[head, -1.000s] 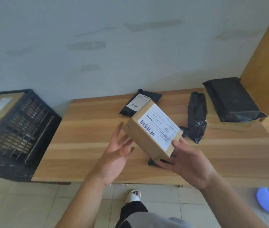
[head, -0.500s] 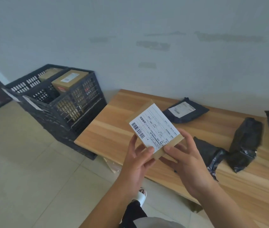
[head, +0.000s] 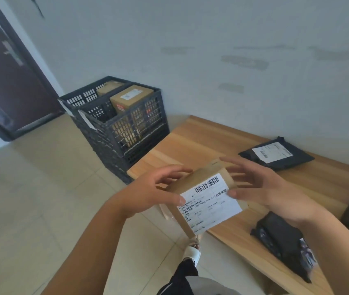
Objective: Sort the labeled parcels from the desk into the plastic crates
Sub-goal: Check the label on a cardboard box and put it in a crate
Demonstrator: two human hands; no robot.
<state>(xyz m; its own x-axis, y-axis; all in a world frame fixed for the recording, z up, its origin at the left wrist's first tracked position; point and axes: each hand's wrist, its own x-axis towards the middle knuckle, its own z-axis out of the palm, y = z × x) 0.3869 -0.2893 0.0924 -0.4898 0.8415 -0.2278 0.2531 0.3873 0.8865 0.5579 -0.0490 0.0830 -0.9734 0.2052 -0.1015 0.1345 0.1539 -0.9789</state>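
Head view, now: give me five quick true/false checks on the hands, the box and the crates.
1. Both hands, left and right, hold the cardboard box. True.
2. The box's label faces away from the camera. False: the white label with its barcode faces the camera.
3. The near crate already holds a cardboard parcel. True.
4. The crates stand on the desk. False: they stand on the floor, at the end of the desk.
5. The black mailer on the desk has no label. False: a white label shows on top.
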